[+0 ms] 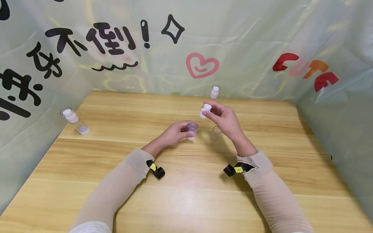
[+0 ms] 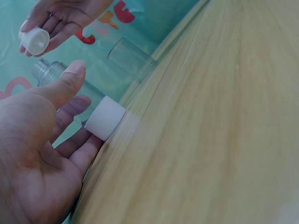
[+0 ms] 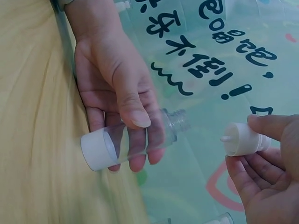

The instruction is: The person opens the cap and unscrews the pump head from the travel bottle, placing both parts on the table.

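My left hand [image 1: 175,133] holds a clear bottle [image 3: 135,140] with a white base, thumb on one side and fingers on the other. The bottle's threaded neck is uncovered, and I cannot tell whether its base touches the table. My right hand [image 1: 228,121] pinches a white pump head [image 3: 240,139] between thumb and fingers. In the head view it is above and slightly right of the bottle, apart from the neck. Its hollow underside shows in the left wrist view. A clear cylindrical cap [image 2: 131,60] stands on the table near my right hand.
One white-topped bottle [image 1: 214,92] stands at the table's back edge. Another white-topped clear bottle [image 1: 76,121] is at the far left. The wooden table [image 1: 180,194] is bordered by a printed curtain [image 1: 247,48] at the back and both sides.
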Demonstrator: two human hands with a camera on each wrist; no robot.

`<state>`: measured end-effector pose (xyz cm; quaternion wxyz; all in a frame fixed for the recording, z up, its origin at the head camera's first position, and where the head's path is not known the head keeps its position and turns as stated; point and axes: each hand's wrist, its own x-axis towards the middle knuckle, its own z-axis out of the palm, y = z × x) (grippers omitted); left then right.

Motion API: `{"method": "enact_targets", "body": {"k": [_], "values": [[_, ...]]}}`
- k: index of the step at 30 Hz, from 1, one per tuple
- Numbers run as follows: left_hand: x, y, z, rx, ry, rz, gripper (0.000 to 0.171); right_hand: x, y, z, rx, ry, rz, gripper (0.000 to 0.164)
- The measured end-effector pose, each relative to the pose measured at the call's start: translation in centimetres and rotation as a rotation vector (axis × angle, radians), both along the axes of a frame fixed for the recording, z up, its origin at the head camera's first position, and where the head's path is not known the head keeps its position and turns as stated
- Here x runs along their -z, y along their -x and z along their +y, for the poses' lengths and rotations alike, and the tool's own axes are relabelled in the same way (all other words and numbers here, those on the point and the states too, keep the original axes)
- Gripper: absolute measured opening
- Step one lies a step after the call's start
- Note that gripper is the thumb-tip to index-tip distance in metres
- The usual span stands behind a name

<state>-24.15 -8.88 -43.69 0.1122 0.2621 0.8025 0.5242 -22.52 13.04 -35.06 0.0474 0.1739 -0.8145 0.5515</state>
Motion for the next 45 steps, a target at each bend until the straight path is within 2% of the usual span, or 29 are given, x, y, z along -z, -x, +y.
{"method": "enact_targets", "body": {"k": [16, 28, 45], "values": [[-0.1, 0.2, 0.1, -0.012, -0.012, -0.004, 0.043, -0.9, 0.3, 1.9, 0.028, -0.058, -0.026, 0.039], [0.2, 0.2, 0.2, 0.014, -0.021, -0.012, 0.041, -0.6, -0.1, 4.0, 0.042, -0.11, -0.058, 0.045], [0.2, 0.1, -0.1, -0.01, 0.012, -0.011, 0.044, 0.0, -0.3, 6.3, 0.027, -0.197, -0.098, 0.045]]}}
